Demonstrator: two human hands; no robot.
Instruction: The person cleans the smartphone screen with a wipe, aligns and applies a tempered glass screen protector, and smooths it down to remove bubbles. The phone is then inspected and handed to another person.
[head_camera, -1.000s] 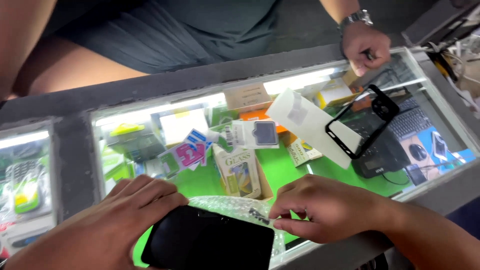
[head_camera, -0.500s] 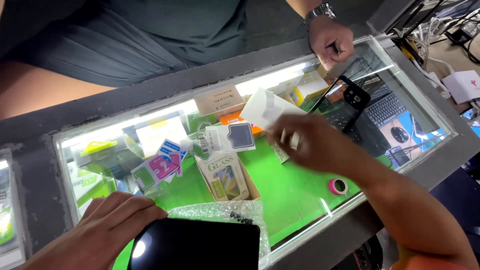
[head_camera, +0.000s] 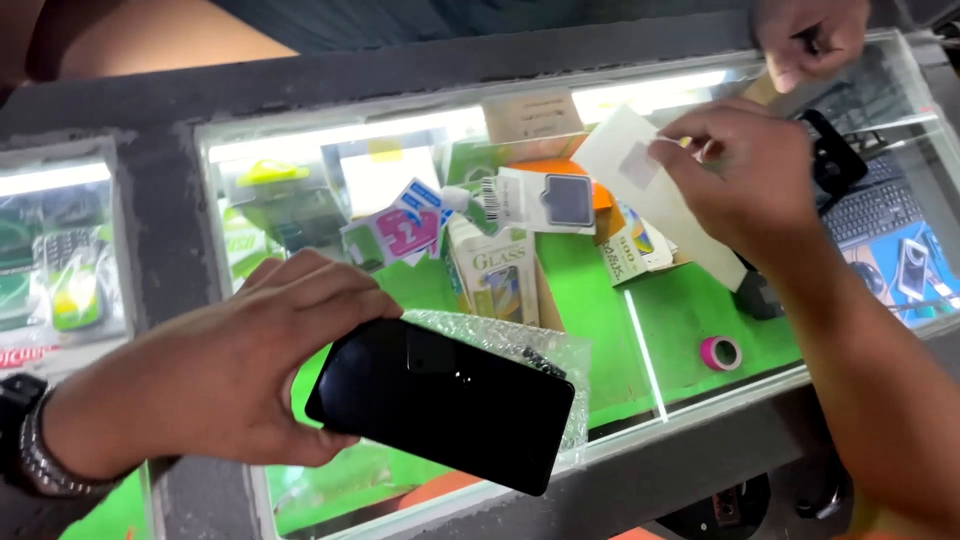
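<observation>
We observe our left hand (head_camera: 250, 370) closed around the left end of a black rectangular smartphone with a glossy dark screen (head_camera: 445, 400), thumb beneath and fingers (head_camera: 330, 290) curled over its upper edge; the phone is tilted, raised just above a sheet of clear bubble wrap (head_camera: 520, 345) lying on the glass tabletop (head_camera: 700, 395) of a lit display case. Our right hand (head_camera: 745, 170) is lifted over the right part of the tabletop, pinching a thin white rectangular sheet with a small square tab (head_camera: 650, 190) between thumb and fingertips; the sheet hangs slanted, well apart from the phone. Under the glass we note a green shelf lining (head_camera: 680, 320), assorted packaged accessories, a boxed screen protector (head_camera: 495, 275) and a small pink roll of tape (head_camera: 720, 352). Another person's hand (head_camera: 810, 35) rests clenched at the far edge of the tabletop; whether it holds anything we cannot tell.
</observation>
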